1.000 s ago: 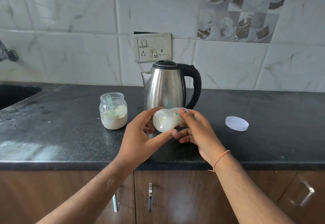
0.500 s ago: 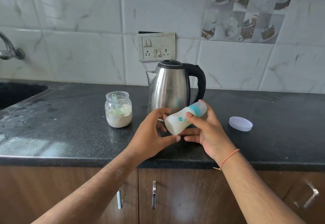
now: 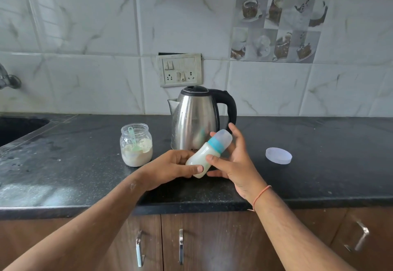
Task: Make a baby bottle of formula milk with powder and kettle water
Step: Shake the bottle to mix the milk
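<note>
A capped baby bottle [image 3: 207,153] with a teal ring and milky liquid inside is held tilted above the black counter [image 3: 319,164], its cap pointing up and to the right. My left hand [image 3: 170,169] grips its base. My right hand [image 3: 231,160] holds its middle, thumb on the front and fingers behind. Just behind them stands a steel kettle [image 3: 196,115] with a black handle. An open glass jar [image 3: 136,144] of white powder with a green scoop in it stands to the left.
A round white lid [image 3: 278,155] lies on the counter to the right. A sink [image 3: 17,128] and a tap [image 3: 7,78] are at the far left. A switch and socket plate [image 3: 180,70] sits on the tiled wall. Wooden cabinet doors with metal handles [image 3: 180,247] are below the counter.
The bottle has swung from lying with its base towards me to tilted with the cap up and to the right. Both hands kept their hold; the camera moved closer.
</note>
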Motion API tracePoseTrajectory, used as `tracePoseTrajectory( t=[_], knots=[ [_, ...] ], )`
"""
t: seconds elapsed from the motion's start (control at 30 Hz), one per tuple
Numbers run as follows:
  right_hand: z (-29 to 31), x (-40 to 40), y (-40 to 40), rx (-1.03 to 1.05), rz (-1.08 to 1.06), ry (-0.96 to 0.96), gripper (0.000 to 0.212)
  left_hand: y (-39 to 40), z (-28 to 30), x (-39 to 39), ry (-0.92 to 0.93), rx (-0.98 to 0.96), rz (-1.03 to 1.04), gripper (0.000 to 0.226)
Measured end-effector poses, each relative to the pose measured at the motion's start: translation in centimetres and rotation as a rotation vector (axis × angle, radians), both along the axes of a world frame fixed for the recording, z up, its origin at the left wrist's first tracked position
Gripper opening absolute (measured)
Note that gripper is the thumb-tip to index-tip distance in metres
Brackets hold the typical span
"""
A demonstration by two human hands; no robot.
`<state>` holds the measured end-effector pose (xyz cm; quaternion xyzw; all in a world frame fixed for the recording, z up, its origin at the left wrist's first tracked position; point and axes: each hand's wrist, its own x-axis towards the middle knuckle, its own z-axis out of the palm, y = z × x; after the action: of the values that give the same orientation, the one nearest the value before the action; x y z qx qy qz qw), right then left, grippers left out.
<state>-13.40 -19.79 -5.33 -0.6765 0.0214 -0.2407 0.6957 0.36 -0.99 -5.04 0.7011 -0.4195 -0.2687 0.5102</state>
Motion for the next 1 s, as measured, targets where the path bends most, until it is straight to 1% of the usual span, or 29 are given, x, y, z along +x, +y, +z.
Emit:
tracePoseTrajectory(
  t=[0.13, 0.23, 0.27, 0.33, 0.37, 0.47, 0.53, 0.6, 0.67, 0.73, 0.8, 0.9, 1.0],
  knots=[
    [0.2, 0.2, 0.8, -0.065, -0.106, -0.01, 0.1, -0.3, 0.1, -0.2, 0.021, -0.011, 0.006, 0.052],
    [0.8, 0.6, 1.9, -0.17, -0.223, -0.027, 0.095, -0.1, 0.1, -0.5, -0.043, -0.003, -0.001, 0.043],
    [0.8, 0.8, 2.1, -0.209, -0.267, -0.032, 0.097, -0.2, 0.0, -0.7, -0.064, -0.004, 0.007, 0.042],
    [0.8, 1.1, 2.4, -0.237, -0.301, -0.022, 0.1, -0.2, -0.1, -1.2, -0.103, -0.014, 0.031, 0.05],
    [0.8, 1.2, 2.4, -0.228, -0.29, -0.011, 0.095, -0.2, -0.1, -1.5, -0.12, -0.023, 0.034, 0.053],
    [1.0, 1.2, 2.1, -0.158, -0.175, 0.021, 0.069, 0.0, 0.0, -2.2, -0.128, -0.066, 0.007, 0.048],
    [1.1, 0.9, 1.8, -0.126, -0.092, 0.045, 0.064, 0.2, 0.0, -2.4, -0.107, -0.083, -0.004, 0.046],
    [1.1, 0.7, 1.6, -0.099, -0.019, 0.063, 0.069, 0.3, -0.2, -2.3, -0.099, -0.08, 0.002, 0.05],
    [1.1, 0.4, 1.4, -0.078, 0.061, 0.071, 0.082, 0.1, -0.4, -2.2, -0.125, -0.06, 0.016, 0.06],
    [1.0, 0.4, 1.2, -0.098, 0.097, 0.07, 0.097, -0.1, -0.5, -2.3, -0.19, -0.034, 0.035, 0.071],
    [0.7, 0.5, 1.2, -0.115, 0.082, 0.051, 0.106, -0.2, -0.7, -2.4, -0.221, -0.054, 0.055, 0.072],
    [0.5, 0.5, 1.5, -0.147, -0.005, 0.012, 0.111, -0.2, -0.8, -2.4, -0.211, -0.094, 0.076, 0.065],
    [0.4, 0.4, 1.8, -0.158, -0.097, -0.039, 0.117, -0.2, -0.7, -2.4, -0.228, -0.105, 0.076, 0.065]
  ],
)
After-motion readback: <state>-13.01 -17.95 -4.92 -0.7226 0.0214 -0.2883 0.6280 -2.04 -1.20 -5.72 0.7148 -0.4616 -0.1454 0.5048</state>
